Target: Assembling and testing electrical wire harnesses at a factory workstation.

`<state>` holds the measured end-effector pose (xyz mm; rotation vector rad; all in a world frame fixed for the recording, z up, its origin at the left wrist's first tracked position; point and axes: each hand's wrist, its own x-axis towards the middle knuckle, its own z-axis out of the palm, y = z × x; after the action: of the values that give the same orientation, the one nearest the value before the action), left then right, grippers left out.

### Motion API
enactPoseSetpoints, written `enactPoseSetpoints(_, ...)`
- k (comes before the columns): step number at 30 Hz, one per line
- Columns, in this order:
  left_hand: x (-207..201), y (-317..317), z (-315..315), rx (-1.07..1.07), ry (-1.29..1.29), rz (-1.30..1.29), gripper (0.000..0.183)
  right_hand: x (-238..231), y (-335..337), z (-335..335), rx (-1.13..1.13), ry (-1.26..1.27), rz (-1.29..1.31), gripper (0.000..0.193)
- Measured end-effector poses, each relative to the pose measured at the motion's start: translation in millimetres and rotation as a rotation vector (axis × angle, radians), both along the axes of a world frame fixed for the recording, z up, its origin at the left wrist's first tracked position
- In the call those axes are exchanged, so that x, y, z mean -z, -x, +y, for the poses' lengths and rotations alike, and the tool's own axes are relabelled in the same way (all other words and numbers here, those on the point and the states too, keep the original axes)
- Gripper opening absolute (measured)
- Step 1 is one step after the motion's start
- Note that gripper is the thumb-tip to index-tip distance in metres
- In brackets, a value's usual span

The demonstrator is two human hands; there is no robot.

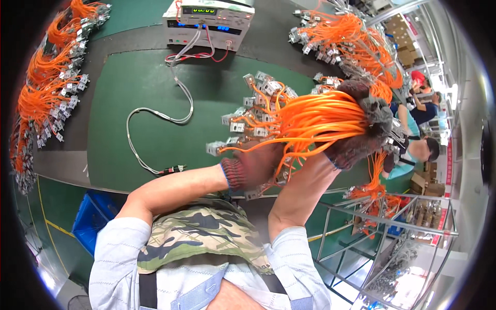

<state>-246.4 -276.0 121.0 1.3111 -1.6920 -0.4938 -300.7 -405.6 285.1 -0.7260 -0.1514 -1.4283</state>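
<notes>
A thick bundle of orange cables (323, 119) with clear and metal plug connectors hangs over the green work mat, its loose ends fanning to the left. My right hand (356, 147), in a dark knitted glove, is wrapped round the gathered end of the bundle. My left hand (258, 163), in a dark reddish glove, is at the underside of the connectors; it is smeared by motion and its fingers are partly hidden behind the cables. On the mat to the left lies a grey test lead (178, 120) with a black and red tip near the front edge.
Two stacked test instruments (206, 26) with lit displays stand at the back. Heaps of orange cables lie at the left (44, 77) and back right (351, 39). A blue bin (93, 219) is below the bench, a metal frame rack (382, 222) at right. Other people (413, 150) work beyond.
</notes>
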Motion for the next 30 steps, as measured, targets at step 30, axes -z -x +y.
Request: enactPoseSetpoints(30,-71,-114,75,0.055,-0.151,1.119,0.027,-2,7,55,-0.567,-0.096,-0.288,0.004)
